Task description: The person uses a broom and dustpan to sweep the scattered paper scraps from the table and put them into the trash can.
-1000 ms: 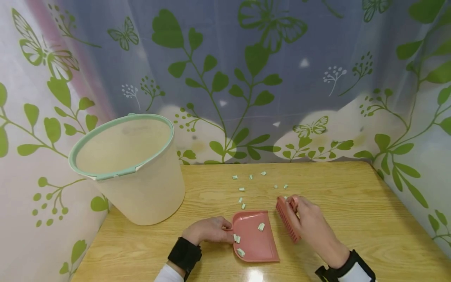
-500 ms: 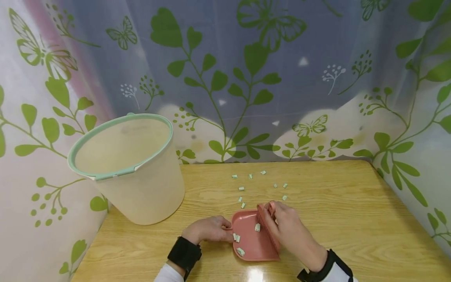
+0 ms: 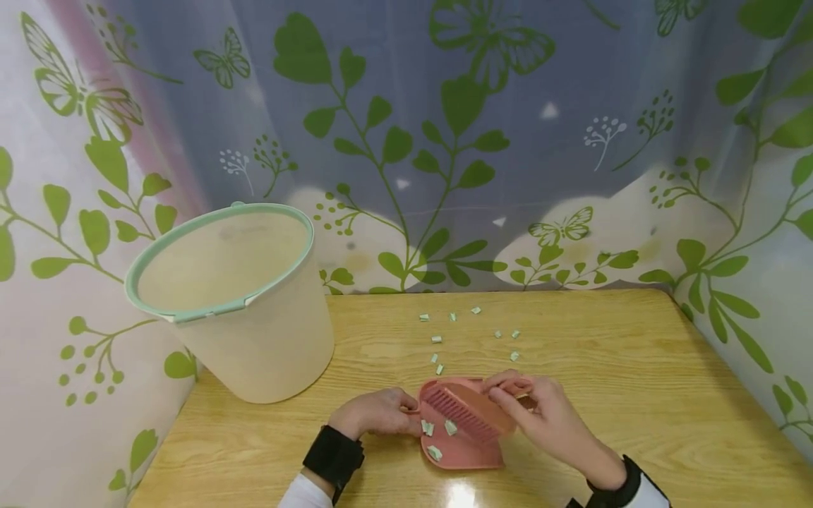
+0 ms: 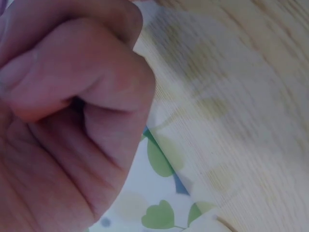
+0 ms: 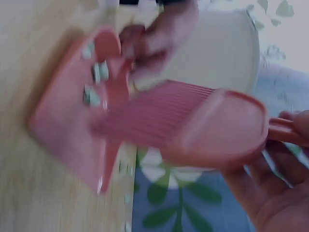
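Note:
A pink dustpan lies on the wooden table with its wide edge facing right. At its left end my left hand grips the handle, most of which the fingers hide. My right hand holds a pink hand brush by its handle. In the head view the brush is tilted over the pan, bristles toward the left. Inside the pan are several small pale green paper scraps, one of them right beside the bristles. The right wrist view shows the brush slightly blurred, in front of the dustpan.
More pale green scraps are scattered on the table behind the dustpan. A large cream bucket with a mint rim stands at the left. Behind the table hangs a leaf-and-butterfly patterned curtain.
My right hand has brought the brush leftward from beside the dustpan to over it and tilted it. One scrap in the pan has shifted left and nearer. The left hand stays put.

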`<control>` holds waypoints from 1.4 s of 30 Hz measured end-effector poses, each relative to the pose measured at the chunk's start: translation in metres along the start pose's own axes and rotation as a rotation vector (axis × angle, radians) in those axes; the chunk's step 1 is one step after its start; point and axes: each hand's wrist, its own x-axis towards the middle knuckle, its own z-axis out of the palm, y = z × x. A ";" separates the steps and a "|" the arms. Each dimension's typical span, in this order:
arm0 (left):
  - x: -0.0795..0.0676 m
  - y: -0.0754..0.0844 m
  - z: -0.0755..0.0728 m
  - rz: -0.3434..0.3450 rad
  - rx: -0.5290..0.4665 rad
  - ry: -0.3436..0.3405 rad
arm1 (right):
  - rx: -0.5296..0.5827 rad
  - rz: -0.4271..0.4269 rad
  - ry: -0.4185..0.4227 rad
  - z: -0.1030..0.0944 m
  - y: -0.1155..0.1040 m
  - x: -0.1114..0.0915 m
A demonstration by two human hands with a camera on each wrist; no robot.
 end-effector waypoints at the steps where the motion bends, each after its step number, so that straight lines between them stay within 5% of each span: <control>1: 0.000 0.001 0.000 -0.005 0.001 0.002 | -0.019 -0.028 0.019 -0.007 0.004 0.001; 7: 0.000 0.004 -0.001 -0.018 0.010 0.020 | -0.352 -0.203 0.142 -0.051 0.044 0.013; 14: -0.002 0.004 0.003 -0.057 0.012 0.024 | -0.546 -0.219 0.038 -0.069 0.081 0.005; 25: -0.002 0.004 0.003 -0.069 -0.006 0.030 | -0.399 -0.052 -0.039 -0.078 0.056 -0.017; 32: 0.001 0.005 0.001 -0.057 0.011 0.024 | -0.576 -0.112 0.087 -0.081 0.062 -0.010; 38: 0.001 0.005 0.001 -0.058 0.003 0.017 | -0.532 -0.152 0.012 -0.066 0.063 -0.012; 42: 0.001 0.006 0.002 -0.044 -0.023 0.010 | -0.454 -0.092 -0.060 -0.063 0.046 -0.018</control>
